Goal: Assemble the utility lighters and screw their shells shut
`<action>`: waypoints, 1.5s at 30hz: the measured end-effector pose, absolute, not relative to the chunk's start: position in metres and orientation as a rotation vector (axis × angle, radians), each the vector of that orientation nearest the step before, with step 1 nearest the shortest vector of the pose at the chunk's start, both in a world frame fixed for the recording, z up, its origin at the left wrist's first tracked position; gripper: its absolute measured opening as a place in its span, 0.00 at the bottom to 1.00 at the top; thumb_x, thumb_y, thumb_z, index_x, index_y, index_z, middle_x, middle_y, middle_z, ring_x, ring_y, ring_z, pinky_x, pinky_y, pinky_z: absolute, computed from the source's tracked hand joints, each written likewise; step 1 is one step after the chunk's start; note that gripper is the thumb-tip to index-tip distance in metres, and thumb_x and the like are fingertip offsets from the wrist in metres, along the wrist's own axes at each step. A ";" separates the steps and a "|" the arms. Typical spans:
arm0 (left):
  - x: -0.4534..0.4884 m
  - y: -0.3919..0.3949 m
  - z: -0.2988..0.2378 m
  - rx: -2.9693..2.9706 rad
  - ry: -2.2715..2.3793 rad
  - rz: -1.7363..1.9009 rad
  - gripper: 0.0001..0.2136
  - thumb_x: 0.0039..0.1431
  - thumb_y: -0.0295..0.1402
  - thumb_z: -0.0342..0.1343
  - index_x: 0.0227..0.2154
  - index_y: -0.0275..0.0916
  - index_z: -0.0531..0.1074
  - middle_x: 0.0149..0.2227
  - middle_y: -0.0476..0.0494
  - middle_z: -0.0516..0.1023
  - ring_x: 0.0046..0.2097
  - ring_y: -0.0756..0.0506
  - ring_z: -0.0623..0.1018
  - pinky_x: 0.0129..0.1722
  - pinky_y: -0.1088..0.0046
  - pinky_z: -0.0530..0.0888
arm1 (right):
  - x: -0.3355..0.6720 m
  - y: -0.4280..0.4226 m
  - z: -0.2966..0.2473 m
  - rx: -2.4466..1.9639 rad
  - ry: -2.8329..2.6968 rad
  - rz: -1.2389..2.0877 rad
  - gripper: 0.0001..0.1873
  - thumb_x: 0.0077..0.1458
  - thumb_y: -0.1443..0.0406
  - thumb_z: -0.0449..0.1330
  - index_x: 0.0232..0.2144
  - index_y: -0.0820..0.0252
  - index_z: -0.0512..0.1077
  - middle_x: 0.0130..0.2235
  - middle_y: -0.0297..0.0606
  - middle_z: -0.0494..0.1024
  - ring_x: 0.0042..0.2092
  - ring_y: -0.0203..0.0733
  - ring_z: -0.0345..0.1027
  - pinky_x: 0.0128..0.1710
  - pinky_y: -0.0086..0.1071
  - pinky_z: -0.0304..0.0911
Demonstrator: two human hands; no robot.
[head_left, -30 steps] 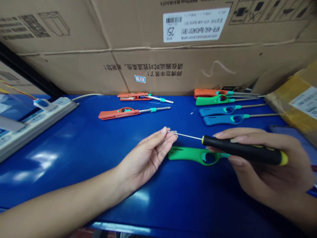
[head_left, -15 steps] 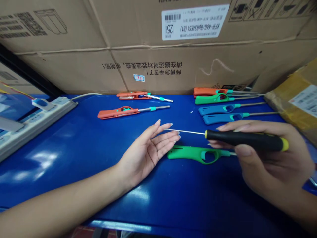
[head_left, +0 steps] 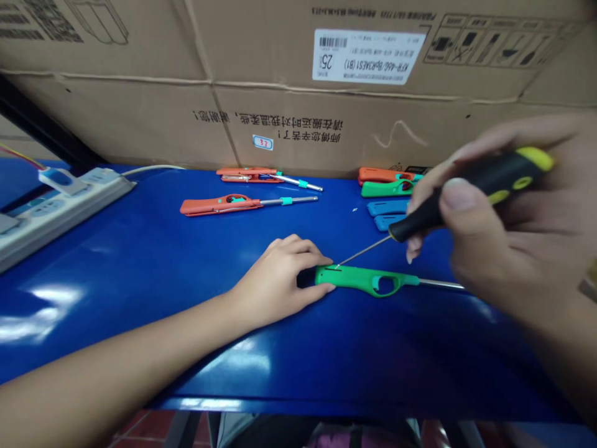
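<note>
A green gas lighter (head_left: 353, 278) with a long metal nozzle lies on the blue table, its nozzle pointing right. My left hand (head_left: 290, 277) has its thumb and fingers on either side of the lighter's handle end. Wrapped round a black and yellow screwdriver (head_left: 422, 218) is my right hand (head_left: 494, 211), slightly blurred. The screwdriver slants down to the left, and its thin tip is at the dark slot near the lighter's handle end; whether it goes into the slot I cannot tell.
Two orange lighters (head_left: 219, 206) lie at the back left of the blue table (head_left: 153, 261). Orange, green and blue lighters (head_left: 387, 188) lie at the back right, partly behind my right hand. A power strip (head_left: 69, 205) stands left. A large cardboard box (head_left: 280, 112) closes off the back.
My left hand has turned palm down and closed on the green lighter's handle end. My right hand has tilted the screwdriver, bringing its tip from beside my left fingers down to the lighter.
</note>
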State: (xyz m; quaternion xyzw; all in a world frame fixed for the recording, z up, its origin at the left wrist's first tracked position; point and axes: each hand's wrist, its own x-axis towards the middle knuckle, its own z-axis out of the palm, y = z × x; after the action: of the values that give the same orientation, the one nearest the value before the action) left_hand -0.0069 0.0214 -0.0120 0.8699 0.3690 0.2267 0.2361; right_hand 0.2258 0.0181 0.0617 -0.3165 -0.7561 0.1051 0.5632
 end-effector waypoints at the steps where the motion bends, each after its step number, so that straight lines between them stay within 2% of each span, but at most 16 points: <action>1: -0.007 0.021 -0.013 2.396 1.005 0.631 0.12 0.61 0.38 0.64 0.46 0.42 0.79 0.44 0.46 0.80 0.46 0.42 0.75 0.50 0.60 0.71 | 0.220 0.018 0.062 -0.744 -1.810 0.270 0.11 0.59 0.70 0.62 0.43 0.55 0.68 0.34 0.32 0.74 0.24 0.33 0.72 0.17 0.28 0.67; 3: -0.007 0.020 -0.014 2.395 1.005 0.653 0.12 0.59 0.39 0.66 0.44 0.42 0.80 0.42 0.46 0.80 0.45 0.42 0.75 0.49 0.60 0.71 | 0.211 0.019 0.061 -0.771 -1.860 0.305 0.10 0.59 0.69 0.62 0.42 0.55 0.67 0.33 0.31 0.75 0.22 0.32 0.70 0.17 0.28 0.66; 7: -0.008 0.019 -0.015 2.373 1.023 0.653 0.13 0.57 0.39 0.68 0.42 0.41 0.80 0.41 0.46 0.79 0.44 0.42 0.75 0.49 0.60 0.71 | 0.204 0.020 0.056 -0.829 -1.906 0.293 0.10 0.58 0.66 0.64 0.40 0.53 0.66 0.33 0.33 0.76 0.28 0.37 0.72 0.22 0.30 0.69; 18: -0.008 0.019 -0.017 2.330 1.058 0.646 0.14 0.55 0.41 0.69 0.42 0.42 0.80 0.39 0.47 0.78 0.44 0.42 0.74 0.47 0.62 0.71 | 0.201 0.023 0.045 -0.875 -1.910 0.333 0.08 0.60 0.65 0.62 0.41 0.51 0.67 0.33 0.36 0.75 0.30 0.42 0.73 0.22 0.35 0.69; 26: -0.008 0.019 -0.017 2.301 1.050 0.660 0.14 0.55 0.41 0.69 0.42 0.41 0.80 0.39 0.46 0.78 0.44 0.41 0.74 0.47 0.61 0.71 | 0.199 0.022 0.044 -0.850 -1.923 0.282 0.09 0.59 0.65 0.63 0.40 0.49 0.68 0.34 0.34 0.76 0.29 0.39 0.72 0.21 0.33 0.69; 38: -0.008 0.018 -0.017 2.301 1.042 0.667 0.14 0.54 0.41 0.69 0.42 0.40 0.80 0.38 0.46 0.78 0.43 0.42 0.74 0.46 0.62 0.71 | 0.198 0.018 0.049 -0.901 -1.981 0.224 0.13 0.55 0.65 0.66 0.40 0.48 0.68 0.35 0.34 0.77 0.29 0.41 0.73 0.22 0.35 0.69; 45: -0.007 0.020 -0.017 2.311 1.046 0.683 0.14 0.55 0.41 0.69 0.42 0.40 0.80 0.37 0.46 0.78 0.43 0.42 0.74 0.45 0.63 0.71 | 0.194 0.021 0.048 -0.842 -2.009 0.169 0.12 0.55 0.67 0.64 0.39 0.50 0.66 0.35 0.32 0.75 0.26 0.35 0.69 0.19 0.30 0.65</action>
State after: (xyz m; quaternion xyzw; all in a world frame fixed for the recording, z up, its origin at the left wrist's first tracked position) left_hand -0.0070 0.0200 -0.0174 0.8507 0.3849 0.2516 0.2546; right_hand 0.1943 0.0207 0.0485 -0.3422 -0.8164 0.0685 0.4602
